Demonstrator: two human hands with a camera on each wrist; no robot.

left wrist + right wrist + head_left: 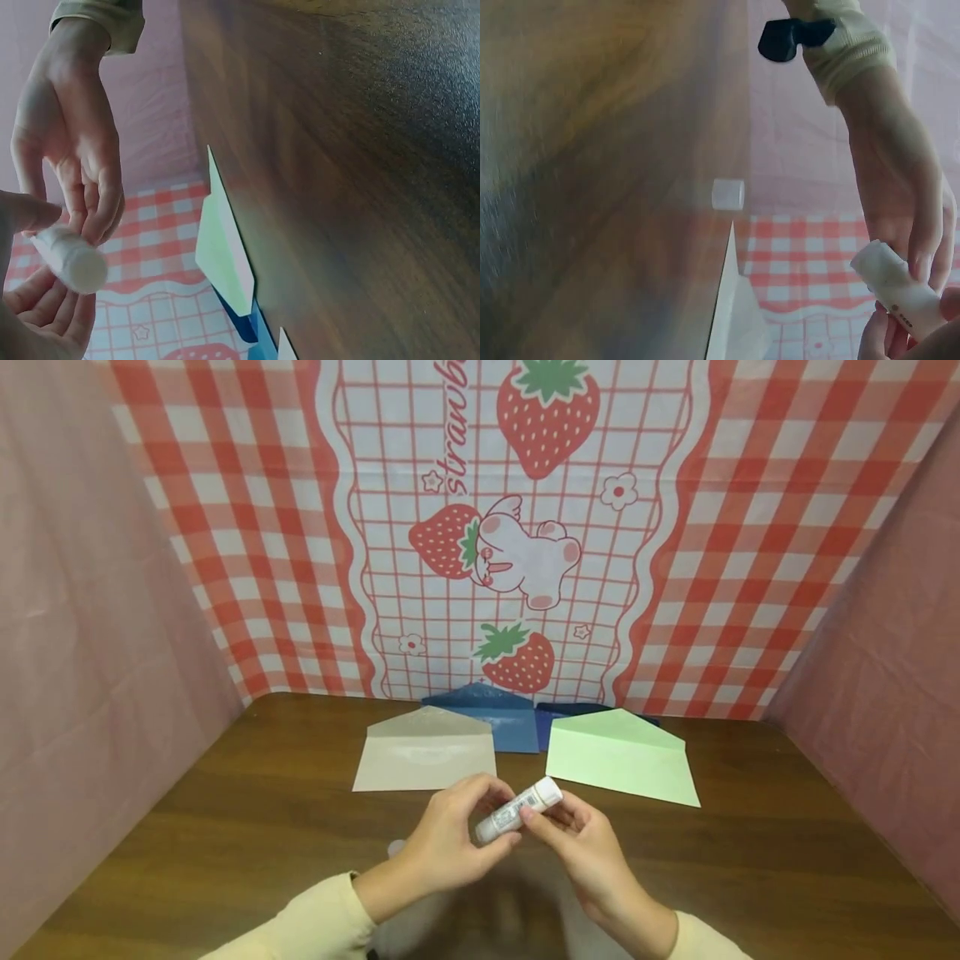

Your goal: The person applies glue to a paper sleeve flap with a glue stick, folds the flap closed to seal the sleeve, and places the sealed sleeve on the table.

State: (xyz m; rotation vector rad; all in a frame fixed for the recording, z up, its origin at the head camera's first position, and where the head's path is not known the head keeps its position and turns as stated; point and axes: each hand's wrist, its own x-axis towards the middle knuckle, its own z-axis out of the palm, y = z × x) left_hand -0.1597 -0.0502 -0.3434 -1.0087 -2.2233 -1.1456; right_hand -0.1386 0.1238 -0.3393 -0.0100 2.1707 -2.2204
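Head view: the tube is held up between the two hands, above the table and on the near side of the envelopes. The left hand curls thumb and fingers round its lower end, while the right hand pinches it near the white upper end, thumb on the label side. A small cap sits on the table beyond the left forearm (which hides much of it from the head camera). Behind the hands lie the grey envelope on the left and the green envelope on the right, flaps open. The grey one covers part of the blue envelope; the green one blocks most of the purple envelope and a dark envelope. A checked cloth hangs at the back, with pink curtains at both sides
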